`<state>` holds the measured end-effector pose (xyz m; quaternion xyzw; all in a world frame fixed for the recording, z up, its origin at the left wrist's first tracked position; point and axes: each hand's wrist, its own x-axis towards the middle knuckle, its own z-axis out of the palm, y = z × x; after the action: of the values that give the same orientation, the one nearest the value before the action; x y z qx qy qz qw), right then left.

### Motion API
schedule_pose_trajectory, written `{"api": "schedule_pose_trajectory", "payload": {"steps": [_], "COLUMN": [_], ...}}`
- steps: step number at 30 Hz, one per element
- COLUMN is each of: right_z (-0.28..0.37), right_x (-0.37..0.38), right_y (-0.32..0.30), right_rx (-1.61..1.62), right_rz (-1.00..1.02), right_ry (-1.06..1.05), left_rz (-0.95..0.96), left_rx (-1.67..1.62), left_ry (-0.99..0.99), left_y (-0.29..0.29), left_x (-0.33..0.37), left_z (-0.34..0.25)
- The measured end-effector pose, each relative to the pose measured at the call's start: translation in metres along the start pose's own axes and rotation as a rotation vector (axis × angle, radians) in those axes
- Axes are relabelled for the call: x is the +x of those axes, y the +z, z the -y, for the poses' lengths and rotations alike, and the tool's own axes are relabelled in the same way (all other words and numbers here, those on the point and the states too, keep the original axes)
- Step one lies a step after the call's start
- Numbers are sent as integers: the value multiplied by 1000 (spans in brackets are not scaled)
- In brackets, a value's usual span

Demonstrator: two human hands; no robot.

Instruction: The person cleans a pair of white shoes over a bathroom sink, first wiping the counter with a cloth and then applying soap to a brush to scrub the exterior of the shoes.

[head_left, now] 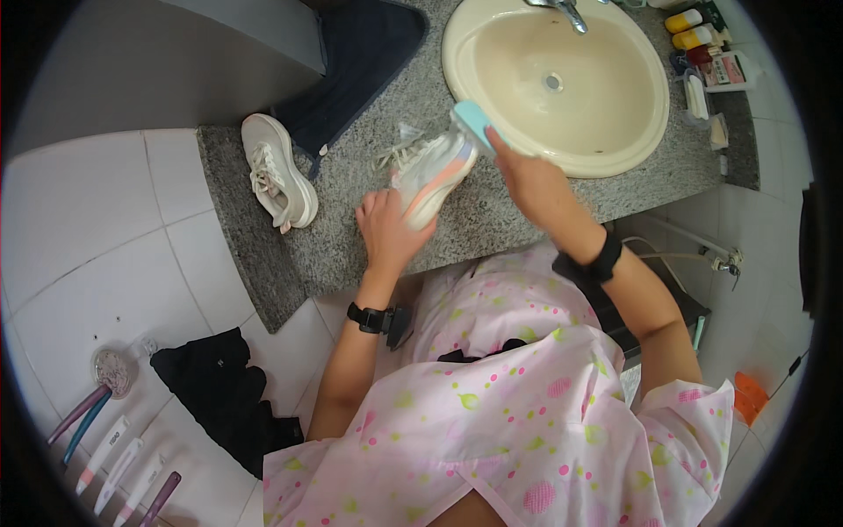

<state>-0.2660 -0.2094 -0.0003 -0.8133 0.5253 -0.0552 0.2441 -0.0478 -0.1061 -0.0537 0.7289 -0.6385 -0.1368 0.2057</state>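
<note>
A white sneaker (432,180) with a peach and pale blue stripe lies tilted over the granite counter, in front of the basin. My left hand (393,230) is closed round its heel end. My right hand (531,184) grips a light turquoise brush (472,123), with one finger stretched along its back. The brush's underside lies against the sneaker's toe; its bristles are mostly hidden. Loose laces at the sneaker's far side are blurred. A second white sneaker (279,171) rests on the counter to the left, apart from both hands.
The cream oval basin (645,145) with its chrome faucet (572,16) is set into the granite counter (342,250). A dark cloth (351,75) lies at the far left. Bottles (694,37) and a soap dish (696,97) line the right edge. Toothbrushes (105,452) hang lower left.
</note>
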Motion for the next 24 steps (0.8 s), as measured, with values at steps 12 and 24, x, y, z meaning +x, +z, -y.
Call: {"api": "schedule_pose_trajectory", "payload": {"steps": [12, 24], "right_z": [4, 6], "right_x": [-31, -33], "right_y": [6, 7], "right_rx": [-57, -55], "right_rz": [124, 136], "right_ry": [-112, -111], "left_rz": [242, 335], "left_rx": [149, 216], "left_ry": [-27, -74], "left_y": [4, 7], "left_x": [10, 15], "left_z": [-3, -5]}}
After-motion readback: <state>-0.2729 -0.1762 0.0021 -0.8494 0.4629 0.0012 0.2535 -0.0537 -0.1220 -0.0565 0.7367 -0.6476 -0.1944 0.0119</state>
